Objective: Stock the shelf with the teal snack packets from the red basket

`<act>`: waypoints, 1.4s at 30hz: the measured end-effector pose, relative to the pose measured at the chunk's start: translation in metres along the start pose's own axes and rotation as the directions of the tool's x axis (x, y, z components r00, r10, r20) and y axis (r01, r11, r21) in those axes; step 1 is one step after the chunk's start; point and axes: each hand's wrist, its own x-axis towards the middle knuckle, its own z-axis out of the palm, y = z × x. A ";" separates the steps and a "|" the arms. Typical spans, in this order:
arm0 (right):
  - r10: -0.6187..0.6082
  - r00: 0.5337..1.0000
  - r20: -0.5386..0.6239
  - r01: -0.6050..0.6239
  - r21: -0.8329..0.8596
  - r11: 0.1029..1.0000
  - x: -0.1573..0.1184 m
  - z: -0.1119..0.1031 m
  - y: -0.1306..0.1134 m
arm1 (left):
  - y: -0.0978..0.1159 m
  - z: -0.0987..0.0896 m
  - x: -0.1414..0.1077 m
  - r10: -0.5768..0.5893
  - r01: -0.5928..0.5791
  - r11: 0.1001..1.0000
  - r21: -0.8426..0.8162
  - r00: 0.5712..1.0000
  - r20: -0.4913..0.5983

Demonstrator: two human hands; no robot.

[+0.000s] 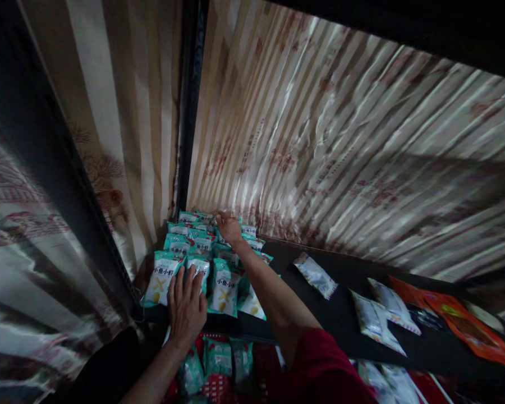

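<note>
Rows of teal and white snack packets [226,289] stand upright on a dark shelf [284,269], packed into its left corner. My left hand [187,303] rests on the front row, fingers stretched out over the faces of two packets. Farther in, my right hand [228,226] reaches over the rows to the back, with its fingers curled down among the rear packets. What those fingertips grip, if anything, is hidden and dim. My right forearm covers part of the packets on the right side.
A white packet [315,275] lies flat right of the rows. Farther right are more white packets [372,320] and orange packets [463,320]. Below the shelf, a red basket [214,387] holds more teal packets. A dark post [190,112] and patterned curtains [320,140] enclose the shelf.
</note>
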 end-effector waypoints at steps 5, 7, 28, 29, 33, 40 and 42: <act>0.032 0.926 -0.376 0.116 0.363 0.925 -0.071 -0.028 0.011 | 0.002 -0.002 -0.001 -0.011 0.012 1.000 -0.017 1.000 0.012; 0.089 0.898 -0.430 0.122 0.439 0.890 -0.116 -0.034 0.012 | 0.001 -0.001 -0.003 0.001 -0.001 1.000 -0.009 1.000 0.009; 0.087 0.986 -0.142 -0.038 0.318 0.947 -0.283 0.036 -0.012 | -0.002 0.012 -0.020 0.073 -0.071 0.992 -0.102 0.997 0.011; 0.083 0.986 -0.142 -0.034 0.319 0.947 -0.283 0.036 -0.013 | -0.001 0.011 -0.021 0.072 -0.072 0.992 -0.104 0.997 0.000; 0.067 0.987 -0.146 -0.012 0.347 0.938 -0.280 0.035 -0.013 | 0.009 0.005 -0.023 0.120 -0.125 0.986 -0.109 0.991 -0.057; 0.050 0.994 -0.094 -0.009 0.399 0.917 -0.278 0.031 -0.005 | 0.032 -0.008 0.010 0.307 -0.305 0.939 -0.156 0.951 -0.010; 0.052 0.997 -0.060 -0.024 0.398 0.917 -0.277 0.030 -0.003 | 0.038 -0.008 0.032 0.335 -0.329 0.922 -0.202 0.942 -0.009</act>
